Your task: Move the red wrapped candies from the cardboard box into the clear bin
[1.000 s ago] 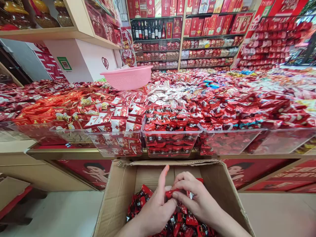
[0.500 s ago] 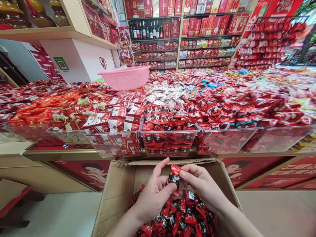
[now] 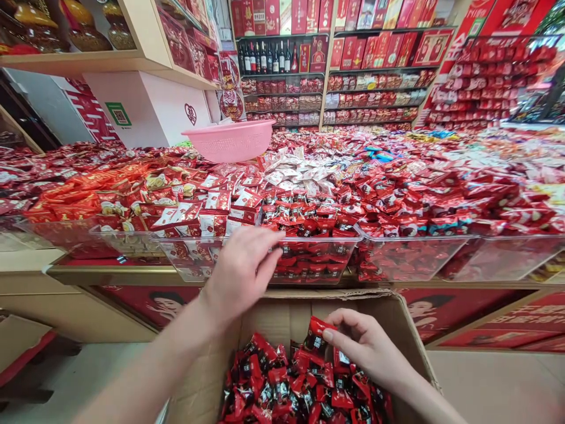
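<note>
My left hand is raised in front of the clear bin of red-and-black wrapped candies, palm down, its fingers bent toward the bin's left front rim. Whether a candy is under those fingers is hidden. Lower right, my right hand pinches one red-and-black candy between thumb and fingers. That candy is above the open cardboard box, over a heap of similar wrapped candies.
More clear bins of wrapped sweets line the counter. A pink plastic basket rests on the sweets behind. Shelves with bottles and red boxes stand at the back; a wooden cabinet overhangs the left.
My left hand has left the candy and moved up and left to the bin. My right hand, still pinching a candy, is slightly lower. The view has shifted a little.
</note>
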`<state>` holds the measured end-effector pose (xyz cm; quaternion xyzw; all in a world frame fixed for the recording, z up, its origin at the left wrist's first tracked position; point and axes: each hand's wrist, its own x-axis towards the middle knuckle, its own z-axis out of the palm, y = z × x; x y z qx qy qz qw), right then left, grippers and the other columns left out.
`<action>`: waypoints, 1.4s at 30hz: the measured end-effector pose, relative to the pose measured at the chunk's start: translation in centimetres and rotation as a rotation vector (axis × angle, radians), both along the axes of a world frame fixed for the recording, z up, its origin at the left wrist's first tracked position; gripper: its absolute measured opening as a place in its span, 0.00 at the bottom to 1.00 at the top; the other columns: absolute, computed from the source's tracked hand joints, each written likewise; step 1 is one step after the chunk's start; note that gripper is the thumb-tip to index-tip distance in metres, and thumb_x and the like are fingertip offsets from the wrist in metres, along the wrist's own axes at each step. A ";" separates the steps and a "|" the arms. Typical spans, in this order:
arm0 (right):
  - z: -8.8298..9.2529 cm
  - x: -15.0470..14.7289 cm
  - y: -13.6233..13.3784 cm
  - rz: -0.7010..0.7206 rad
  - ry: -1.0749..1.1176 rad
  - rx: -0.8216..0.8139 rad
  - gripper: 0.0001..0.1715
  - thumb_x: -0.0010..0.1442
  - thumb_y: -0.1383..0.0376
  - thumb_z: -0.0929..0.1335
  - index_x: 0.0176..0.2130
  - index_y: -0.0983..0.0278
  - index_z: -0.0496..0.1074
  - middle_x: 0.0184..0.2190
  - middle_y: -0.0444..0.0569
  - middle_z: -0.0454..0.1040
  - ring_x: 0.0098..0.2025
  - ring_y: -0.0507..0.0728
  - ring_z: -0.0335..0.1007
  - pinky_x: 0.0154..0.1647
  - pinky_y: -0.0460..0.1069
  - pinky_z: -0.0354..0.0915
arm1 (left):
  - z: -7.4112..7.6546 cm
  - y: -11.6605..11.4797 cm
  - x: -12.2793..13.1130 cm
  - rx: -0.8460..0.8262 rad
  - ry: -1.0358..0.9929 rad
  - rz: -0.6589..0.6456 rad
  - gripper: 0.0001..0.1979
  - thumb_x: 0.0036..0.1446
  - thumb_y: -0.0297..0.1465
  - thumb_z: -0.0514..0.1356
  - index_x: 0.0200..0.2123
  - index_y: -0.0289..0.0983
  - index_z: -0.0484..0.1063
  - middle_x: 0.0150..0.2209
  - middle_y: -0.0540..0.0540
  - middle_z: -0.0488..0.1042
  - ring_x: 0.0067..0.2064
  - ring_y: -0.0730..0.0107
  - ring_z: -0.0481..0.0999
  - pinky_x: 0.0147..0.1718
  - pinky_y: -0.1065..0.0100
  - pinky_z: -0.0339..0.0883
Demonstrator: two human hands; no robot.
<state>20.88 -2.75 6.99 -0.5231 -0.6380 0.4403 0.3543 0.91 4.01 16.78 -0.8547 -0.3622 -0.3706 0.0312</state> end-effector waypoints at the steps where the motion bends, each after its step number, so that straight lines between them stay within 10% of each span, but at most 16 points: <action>1: -0.3 -0.2 -0.1 0.010 0.004 -0.031 0.15 0.50 0.56 0.63 0.28 0.66 0.68 0.22 0.44 0.68 0.23 0.48 0.59 0.23 0.43 0.56 | 1.5 1.2 0.2 0.011 0.120 -0.011 0.13 0.52 0.28 0.51 0.43 0.37 0.64 0.40 0.45 0.70 0.43 0.66 0.66 0.44 0.61 0.58; 5: -1.7 -0.7 -0.7 0.066 0.059 -0.150 0.17 0.50 0.54 0.62 0.28 0.66 0.66 0.20 0.42 0.66 0.19 0.47 0.57 0.20 0.42 0.55 | 4.9 4.1 2.2 -0.110 0.526 -0.099 0.11 0.52 0.32 0.51 0.39 0.35 0.65 0.32 0.46 0.71 0.34 0.68 0.68 0.34 0.67 0.61; 12: -2.9 0.4 -1.4 0.057 0.098 -0.186 0.18 0.50 0.53 0.62 0.27 0.66 0.66 0.20 0.42 0.65 0.19 0.47 0.58 0.21 0.42 0.55 | 5.3 5.4 4.5 -0.265 0.830 -0.045 0.20 0.50 0.44 0.47 0.25 0.35 0.70 0.24 0.44 0.72 0.29 0.65 0.67 0.28 0.68 0.56; 22: -3.5 0.7 -1.3 0.063 0.169 -0.214 0.16 0.49 0.54 0.63 0.27 0.66 0.66 0.20 0.43 0.66 0.21 0.48 0.59 0.23 0.43 0.56 | 6.2 5.9 4.6 -0.454 0.758 -0.089 0.17 0.49 0.42 0.49 0.38 0.40 0.68 0.32 0.48 0.72 0.31 0.70 0.67 0.28 0.72 0.55; 29: -4.0 0.8 -1.4 0.072 0.157 -0.195 0.14 0.50 0.57 0.63 0.27 0.66 0.67 0.22 0.44 0.68 0.25 0.50 0.61 0.25 0.43 0.57 | 6.5 7.1 4.1 -0.372 0.810 -0.108 0.22 0.54 0.36 0.42 0.20 0.34 0.69 0.18 0.49 0.67 0.20 0.75 0.59 0.22 0.71 0.51; 35: -4.4 0.8 -1.3 0.071 0.153 -0.187 0.13 0.50 0.58 0.63 0.27 0.66 0.68 0.22 0.44 0.68 0.26 0.51 0.61 0.26 0.43 0.57 | 7.4 7.5 3.9 -0.351 0.811 -0.151 0.12 0.48 0.32 0.50 0.30 0.37 0.72 0.29 0.48 0.71 0.29 0.73 0.66 0.29 0.73 0.55; 42: -5.2 0.6 -1.3 0.066 0.161 -0.200 0.13 0.49 0.58 0.63 0.26 0.66 0.67 0.20 0.43 0.67 0.24 0.50 0.60 0.25 0.43 0.56 | 7.7 5.9 5.0 -0.540 0.838 -0.045 0.20 0.48 0.46 0.47 0.31 0.38 0.71 0.27 0.48 0.72 0.25 0.73 0.66 0.24 0.73 0.53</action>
